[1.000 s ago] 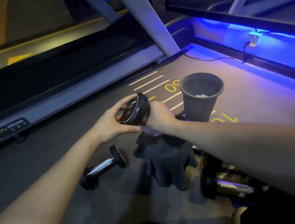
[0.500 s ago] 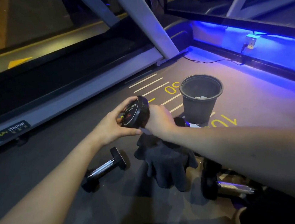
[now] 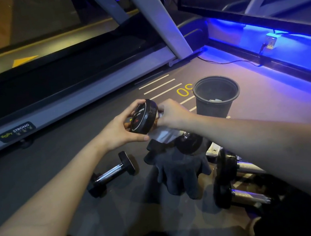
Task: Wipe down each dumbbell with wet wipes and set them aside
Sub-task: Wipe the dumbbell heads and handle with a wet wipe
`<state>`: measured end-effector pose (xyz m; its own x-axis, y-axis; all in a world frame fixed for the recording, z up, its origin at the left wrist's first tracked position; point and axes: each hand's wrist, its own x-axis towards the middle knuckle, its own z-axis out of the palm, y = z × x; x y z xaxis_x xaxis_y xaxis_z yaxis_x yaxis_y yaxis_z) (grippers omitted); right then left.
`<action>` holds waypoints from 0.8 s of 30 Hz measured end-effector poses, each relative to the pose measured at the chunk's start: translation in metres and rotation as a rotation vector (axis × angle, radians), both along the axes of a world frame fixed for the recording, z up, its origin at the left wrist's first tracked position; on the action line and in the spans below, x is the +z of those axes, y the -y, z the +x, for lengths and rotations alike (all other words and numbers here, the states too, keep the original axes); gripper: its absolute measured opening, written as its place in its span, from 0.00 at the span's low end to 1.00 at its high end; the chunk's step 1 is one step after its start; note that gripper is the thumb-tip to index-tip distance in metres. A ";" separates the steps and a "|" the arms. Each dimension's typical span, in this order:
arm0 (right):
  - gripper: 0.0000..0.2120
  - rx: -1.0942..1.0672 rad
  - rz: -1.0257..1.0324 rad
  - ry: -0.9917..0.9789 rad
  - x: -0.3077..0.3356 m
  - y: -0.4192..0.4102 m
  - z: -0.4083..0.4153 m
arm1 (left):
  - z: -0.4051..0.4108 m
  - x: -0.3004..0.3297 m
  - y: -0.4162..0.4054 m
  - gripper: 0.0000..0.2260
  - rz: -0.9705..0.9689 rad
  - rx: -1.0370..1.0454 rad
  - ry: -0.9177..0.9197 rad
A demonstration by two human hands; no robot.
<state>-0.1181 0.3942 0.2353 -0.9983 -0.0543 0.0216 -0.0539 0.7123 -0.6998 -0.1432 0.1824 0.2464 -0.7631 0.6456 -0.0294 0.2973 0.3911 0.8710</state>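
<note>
Treadmill (image 3: 74, 100) borders the floor; bin (image 3: 215, 98) stands beyond. Raised dumbbell (image 3: 144, 119), above a dark cloth (image 3: 179, 171): left hand (image 3: 121, 131) grasps its round head, fingers curled around the rim; right hand (image 3: 171, 114) clutches a white wet wipe (image 3: 163, 134) around the handle.

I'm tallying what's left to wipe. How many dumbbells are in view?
4. One is held up in both hands; a small one lies on the floor at left; two lie lower right, and, partly behind the right forearm. More may be hidden.
</note>
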 end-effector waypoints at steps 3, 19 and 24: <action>0.19 0.010 0.025 -0.012 0.001 -0.003 0.000 | 0.002 0.000 0.000 0.46 -0.010 -0.001 0.000; 0.12 0.031 0.048 0.043 -0.001 0.014 0.004 | 0.006 -0.004 0.004 0.44 0.039 0.014 0.024; 0.10 -0.170 0.158 -0.035 -0.009 0.028 0.022 | 0.006 -0.001 -0.001 0.44 0.053 0.009 0.017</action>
